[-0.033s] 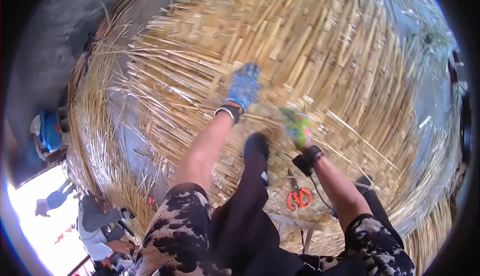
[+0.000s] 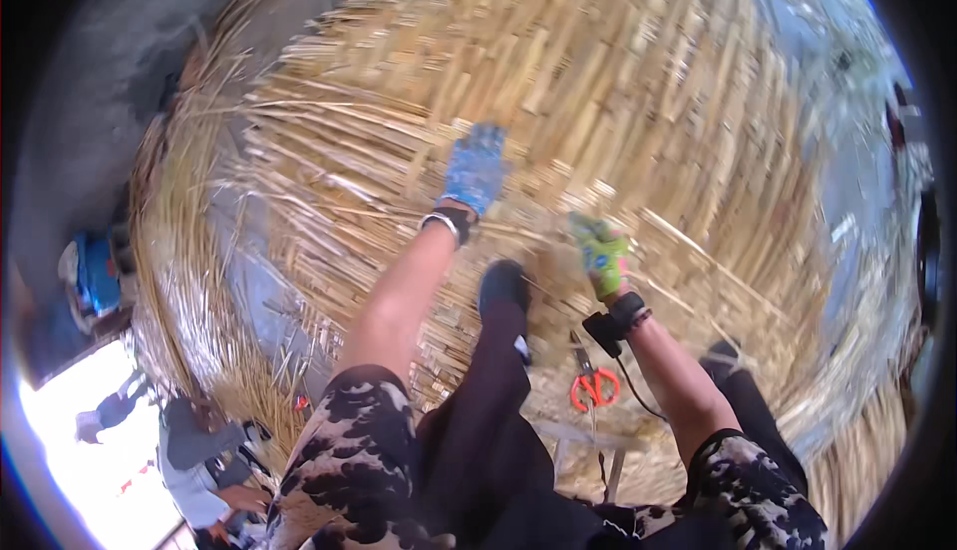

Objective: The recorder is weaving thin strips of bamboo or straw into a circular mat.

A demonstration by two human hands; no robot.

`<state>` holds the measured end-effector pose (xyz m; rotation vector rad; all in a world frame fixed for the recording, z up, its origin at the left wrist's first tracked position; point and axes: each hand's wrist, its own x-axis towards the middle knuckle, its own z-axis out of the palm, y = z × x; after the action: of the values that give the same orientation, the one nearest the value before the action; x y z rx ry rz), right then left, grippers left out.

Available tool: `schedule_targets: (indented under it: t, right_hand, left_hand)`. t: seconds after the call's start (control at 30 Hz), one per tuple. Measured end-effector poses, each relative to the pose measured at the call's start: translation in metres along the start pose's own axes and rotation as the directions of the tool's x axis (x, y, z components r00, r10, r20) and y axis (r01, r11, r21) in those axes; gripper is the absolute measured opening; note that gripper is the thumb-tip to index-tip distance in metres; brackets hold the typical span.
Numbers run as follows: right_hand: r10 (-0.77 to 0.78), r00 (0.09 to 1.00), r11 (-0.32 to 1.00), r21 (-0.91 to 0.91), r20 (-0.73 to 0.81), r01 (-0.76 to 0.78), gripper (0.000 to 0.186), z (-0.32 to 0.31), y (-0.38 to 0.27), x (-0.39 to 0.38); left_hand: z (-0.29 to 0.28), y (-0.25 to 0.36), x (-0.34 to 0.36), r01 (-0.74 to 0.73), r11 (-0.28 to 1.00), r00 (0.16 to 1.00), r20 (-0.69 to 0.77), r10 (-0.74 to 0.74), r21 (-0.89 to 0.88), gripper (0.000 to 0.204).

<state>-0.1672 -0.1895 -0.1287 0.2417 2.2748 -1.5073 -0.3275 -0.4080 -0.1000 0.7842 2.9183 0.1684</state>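
My left hand (image 2: 474,169), in a blue glove, lies with its fingers stretched out over a woven mat of split reed strips (image 2: 598,81). To its right and nearer me is my right hand (image 2: 601,256), in a green patterned glove. Its fingers are blurred but look drawn together low over the weave; whatever they may hold cannot be made out. Pale loose strips run across the mat beside that hand. Scissors with orange handles (image 2: 595,388) lie on the mat in front of me, blades pointing away. My dark shoe (image 2: 504,289) rests on the mat between my arms.
Long unwoven reed ends (image 2: 179,281) fan out at the left. A wooden stool edge (image 2: 588,437) shows below the scissors. Another person in grey (image 2: 194,460) is at the lower left, by a bright opening. A blue object (image 2: 97,273) stands by the left wall.
My left hand appears slightly further left, still spread flat. My right hand sits a little further right. The whole view has shifted slightly, so part of this may be head motion.
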Motion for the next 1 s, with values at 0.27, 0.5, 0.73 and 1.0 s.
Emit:
schedule_targets:
  t: [0.27,0.5,0.73,1.0]
  right_hand:
    - [-0.081,0.852,0.834,-0.503,-0.517,-0.226,0.036,-0.105,0.079,-0.098]
    - [0.449,0.641,0.647,0.721,-0.622,0.247,0.032,-0.105,0.060,-0.081]
    - [0.493,0.796,0.494,0.866,-0.351,0.076,0.032,-0.142,0.072,-0.120]
    - [0.398,0.635,0.812,0.577,-0.662,0.093,0.024,-0.233,0.108,-0.103]
  left_hand:
    - [-0.007,0.132,0.000,-0.426,0.831,0.901,-0.091,0.423,-0.357,0.036]
    - [-0.006,0.246,0.053,-0.585,0.743,0.742,0.157,0.652,-0.324,0.026]
    - [-0.013,0.271,0.066,-0.552,0.821,0.724,0.405,0.558,-0.145,0.027]
    - [-0.004,0.271,0.060,-0.049,0.929,0.963,0.230,0.141,-0.367,0.028]
